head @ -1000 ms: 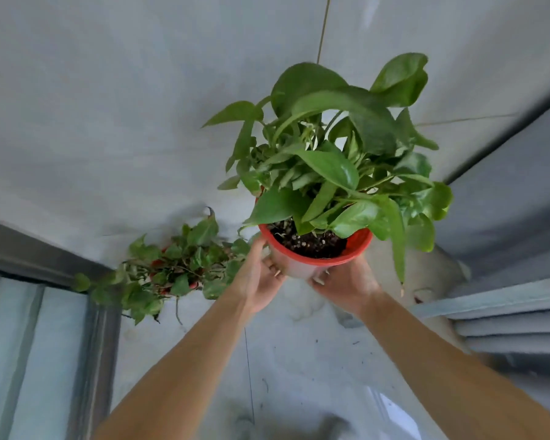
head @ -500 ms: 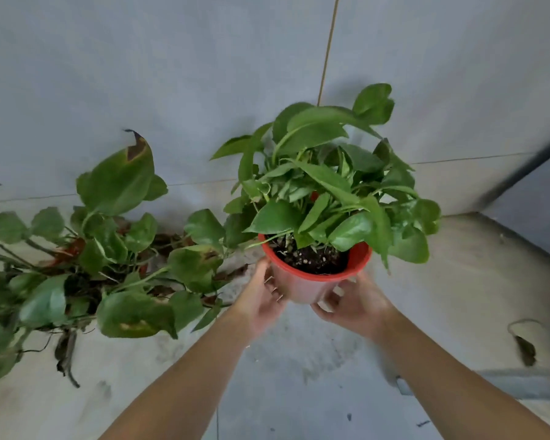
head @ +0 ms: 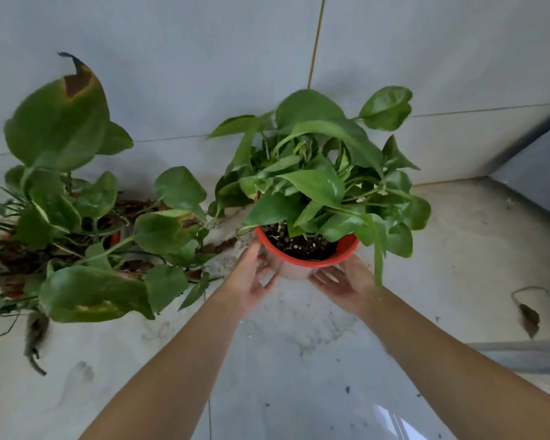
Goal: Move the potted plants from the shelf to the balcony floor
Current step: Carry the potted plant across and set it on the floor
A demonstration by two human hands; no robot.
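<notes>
A green leafy plant in a red pot (head: 294, 268) is low over the grey balcony floor (head: 299, 360), close to the tiled wall. My left hand (head: 251, 281) cups the pot's left side, thumb up by the rim. My right hand (head: 343, 285) is at the pot's lower right, its fingers spread and touching the base. I cannot tell whether the pot's bottom rests on the floor. A second, larger potted plant (head: 77, 233) with browned leaves sits on the floor to the left, its pot mostly hidden by foliage.
The tiled wall (head: 204, 74) rises right behind both plants. A dry fallen leaf (head: 529, 319) lies on the floor at the right, near a grey step edge (head: 521, 354). Dry roots trail from the left plant toward me.
The potted plant has come down with both hands, from raised against the wall to floor level beside the other plant. My fingers have spread a little around the pot.
</notes>
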